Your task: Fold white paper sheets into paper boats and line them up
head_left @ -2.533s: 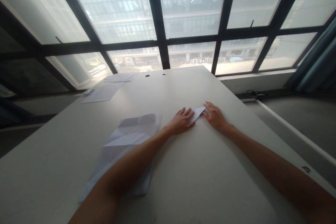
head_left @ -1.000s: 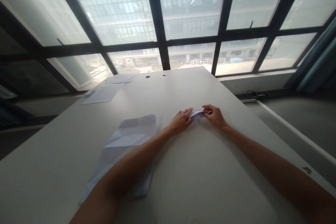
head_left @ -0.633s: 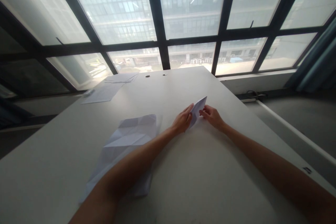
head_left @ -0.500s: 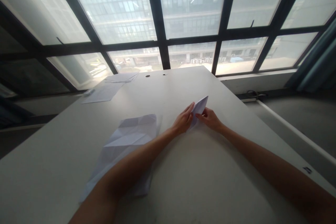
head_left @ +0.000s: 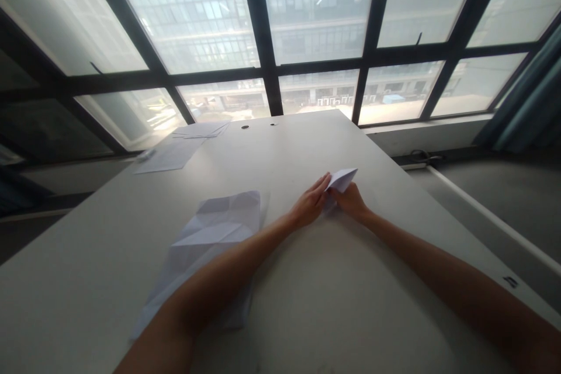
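Observation:
A small folded white paper (head_left: 342, 179) is held just above the white table (head_left: 333, 292), its pointed flap leaning to the right. My left hand (head_left: 310, 207) pinches its left edge with the fingers pressed together. My right hand (head_left: 349, 201) grips it from underneath on the right, fingers closed on the fold. Both forearms stretch out from the near edge of the table.
A creased, unfolded sheet of paper (head_left: 210, 245) lies under my left forearm. More sheets (head_left: 179, 149) lie at the table's far left corner, near two small dark holes (head_left: 258, 126). Large windows stand beyond the table; the table's right edge drops to the floor.
The folded paper lay flat under both hands, then was lifted and stood on edge. Its flap has now tipped over to the right, with both hands staying on it.

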Action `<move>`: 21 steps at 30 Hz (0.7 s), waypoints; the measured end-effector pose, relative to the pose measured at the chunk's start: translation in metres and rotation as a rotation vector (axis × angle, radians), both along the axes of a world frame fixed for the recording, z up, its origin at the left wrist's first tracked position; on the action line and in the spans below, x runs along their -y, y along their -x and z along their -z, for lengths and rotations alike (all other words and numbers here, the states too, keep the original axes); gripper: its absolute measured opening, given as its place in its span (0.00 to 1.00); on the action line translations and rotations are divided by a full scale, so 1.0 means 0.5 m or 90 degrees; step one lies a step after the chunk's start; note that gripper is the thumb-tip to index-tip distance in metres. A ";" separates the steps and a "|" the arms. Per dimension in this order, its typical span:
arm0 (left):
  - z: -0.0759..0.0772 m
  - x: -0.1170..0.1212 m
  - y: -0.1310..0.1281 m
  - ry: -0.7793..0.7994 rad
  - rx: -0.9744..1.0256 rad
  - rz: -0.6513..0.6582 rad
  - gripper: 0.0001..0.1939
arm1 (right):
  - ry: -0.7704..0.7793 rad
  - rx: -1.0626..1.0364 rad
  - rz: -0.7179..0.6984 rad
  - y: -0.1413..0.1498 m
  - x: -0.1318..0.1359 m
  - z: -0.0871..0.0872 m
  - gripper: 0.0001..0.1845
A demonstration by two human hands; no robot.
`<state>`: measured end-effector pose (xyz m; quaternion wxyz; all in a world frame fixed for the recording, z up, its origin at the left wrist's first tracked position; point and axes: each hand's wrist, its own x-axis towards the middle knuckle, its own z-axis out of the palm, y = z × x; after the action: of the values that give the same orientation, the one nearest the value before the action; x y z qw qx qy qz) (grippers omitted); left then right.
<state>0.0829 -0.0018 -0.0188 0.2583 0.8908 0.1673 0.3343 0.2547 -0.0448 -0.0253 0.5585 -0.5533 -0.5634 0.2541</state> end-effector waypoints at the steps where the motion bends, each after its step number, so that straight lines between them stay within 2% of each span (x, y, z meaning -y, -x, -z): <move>1: -0.001 0.005 -0.002 -0.028 -0.017 0.017 0.29 | -0.010 -0.015 0.016 0.001 -0.001 0.003 0.11; 3: -0.003 0.013 -0.006 -0.070 -0.039 0.032 0.29 | -0.006 -0.049 0.037 0.002 -0.002 0.008 0.13; 5: -0.005 0.017 -0.007 -0.075 -0.036 0.012 0.29 | 0.026 -0.066 0.054 0.002 -0.001 0.009 0.12; 7: -0.005 0.016 -0.005 -0.044 -0.013 -0.036 0.28 | 0.049 -0.047 0.081 0.001 0.001 0.007 0.10; 9: -0.003 0.010 -0.003 0.003 0.024 -0.094 0.28 | 0.032 0.004 0.118 0.000 0.004 0.003 0.07; 12: 0.002 -0.005 -0.002 0.089 0.082 -0.180 0.26 | -0.014 0.051 0.131 0.000 0.009 -0.004 0.08; 15: 0.006 -0.019 -0.004 0.220 0.135 -0.212 0.27 | -0.015 0.026 0.076 0.003 0.013 -0.010 0.11; 18: 0.003 -0.028 -0.002 0.364 0.194 -0.209 0.27 | -0.014 0.015 0.024 0.005 0.016 -0.013 0.19; 21: -0.006 -0.030 0.004 0.508 0.257 -0.166 0.26 | -0.027 0.001 -0.014 0.004 0.019 -0.014 0.25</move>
<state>0.0807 0.0134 -0.0159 0.5639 0.6104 0.3402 0.4400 0.2529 -0.0541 -0.0184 0.5668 -0.5357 -0.5748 0.2479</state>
